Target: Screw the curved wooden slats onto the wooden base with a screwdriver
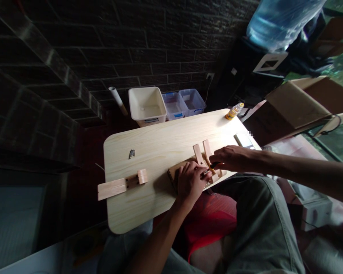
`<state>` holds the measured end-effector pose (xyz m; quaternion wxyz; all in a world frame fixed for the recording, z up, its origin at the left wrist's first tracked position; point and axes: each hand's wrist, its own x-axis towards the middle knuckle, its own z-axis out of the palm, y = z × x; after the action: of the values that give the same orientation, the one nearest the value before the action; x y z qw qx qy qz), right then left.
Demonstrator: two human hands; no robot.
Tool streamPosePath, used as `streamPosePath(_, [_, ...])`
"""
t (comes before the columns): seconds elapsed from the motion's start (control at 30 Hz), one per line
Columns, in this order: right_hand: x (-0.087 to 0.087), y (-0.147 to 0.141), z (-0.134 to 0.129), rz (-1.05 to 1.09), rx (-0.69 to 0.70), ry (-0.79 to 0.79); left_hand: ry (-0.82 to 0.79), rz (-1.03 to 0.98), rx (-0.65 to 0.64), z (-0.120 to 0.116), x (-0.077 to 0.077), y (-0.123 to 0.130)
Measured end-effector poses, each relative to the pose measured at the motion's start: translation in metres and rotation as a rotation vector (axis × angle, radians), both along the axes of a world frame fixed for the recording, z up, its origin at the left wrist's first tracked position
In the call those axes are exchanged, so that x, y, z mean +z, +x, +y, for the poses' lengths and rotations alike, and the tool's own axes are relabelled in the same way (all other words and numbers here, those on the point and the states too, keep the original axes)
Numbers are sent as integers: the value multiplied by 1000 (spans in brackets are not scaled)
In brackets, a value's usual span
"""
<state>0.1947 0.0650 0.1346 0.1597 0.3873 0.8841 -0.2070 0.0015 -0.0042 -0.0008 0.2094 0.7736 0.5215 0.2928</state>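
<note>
My left hand [190, 179] rests over a brown block or box [173, 172] near the table's front edge. Its fingertips close on a small shiny metal piece [205, 173] whose kind I cannot make out. Right beside it, my right hand [228, 156] grips a tool with a black and orange handle [214, 166], its end meeting the left fingertips. Two light wooden slats [197, 153] stick out beyond the hands, one with a dark hole. Smaller rounded wooden pieces [215, 178] lie below the fingers, partly covered.
On the pale wooden table [160, 142] are dark screws or bolts [132, 153], more wooden strips [112, 189], a yellow-capped bottle [234, 111] and a flat phone-like object [244, 140]. Plastic bins [147, 104] stand behind; a cardboard box [298, 102] is at right.
</note>
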Motion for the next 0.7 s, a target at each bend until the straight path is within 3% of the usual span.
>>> streamPosePath(0.4, [-21,10,-9,49,-47,24,-1,-3,4,0,1,0])
streamPosePath(0.7, [-7,4,-10,107,6,19,-7,3,9,0,0,2])
